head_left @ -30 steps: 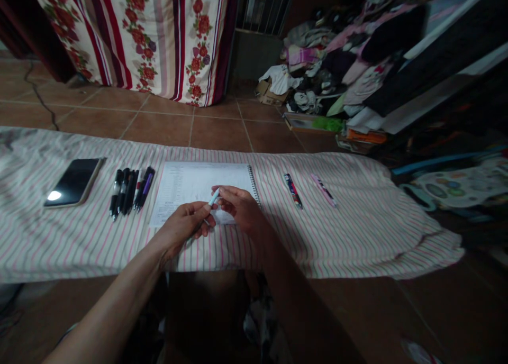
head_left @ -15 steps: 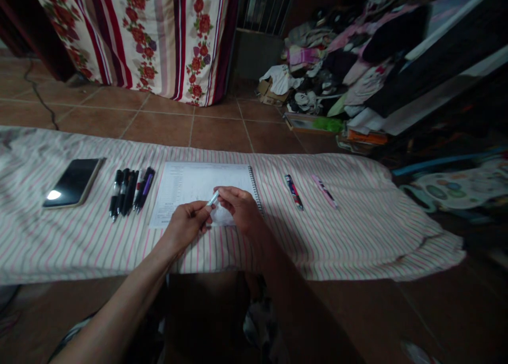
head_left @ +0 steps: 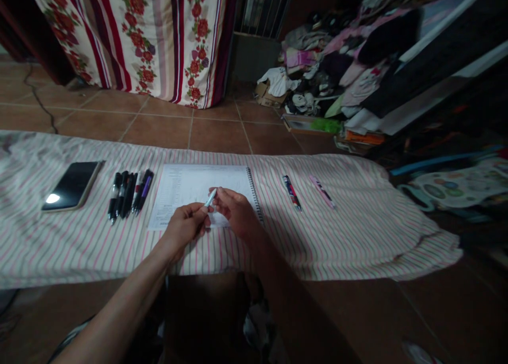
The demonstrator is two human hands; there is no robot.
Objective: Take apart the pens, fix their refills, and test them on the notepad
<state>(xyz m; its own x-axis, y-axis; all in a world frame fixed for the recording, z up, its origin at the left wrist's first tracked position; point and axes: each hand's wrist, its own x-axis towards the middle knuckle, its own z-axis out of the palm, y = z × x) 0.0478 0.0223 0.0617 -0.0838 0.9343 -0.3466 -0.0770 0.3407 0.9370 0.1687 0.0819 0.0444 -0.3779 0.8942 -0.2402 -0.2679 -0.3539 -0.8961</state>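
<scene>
My left hand (head_left: 186, 224) is closed around the lower end of a short, pale whitish pen (head_left: 210, 197), which tilts up to the right. At its upper end are the curled fingers of my right hand (head_left: 234, 208), pinched close together; part of the pen's tip is hidden there. Below both hands lies a spiral notebook (head_left: 202, 176) with a printed, white page and its black coil on the right. Right of the notebook rest a dark patterned pen (head_left: 292, 193) and a pink pen (head_left: 322, 191).
A row of several dark pens (head_left: 129, 194) lies left of the notebook, and a phone (head_left: 73, 185) farther left. A striped cloth (head_left: 357, 237) covers the low table. Beyond it are a tiled floor, a flowered curtain (head_left: 166, 41) and a heap of clothes (head_left: 317, 62).
The pen's upper end shows more clearly now as my right fingers have shifted slightly around it. The camera view has moved a little; the things on the cloth stay put.
</scene>
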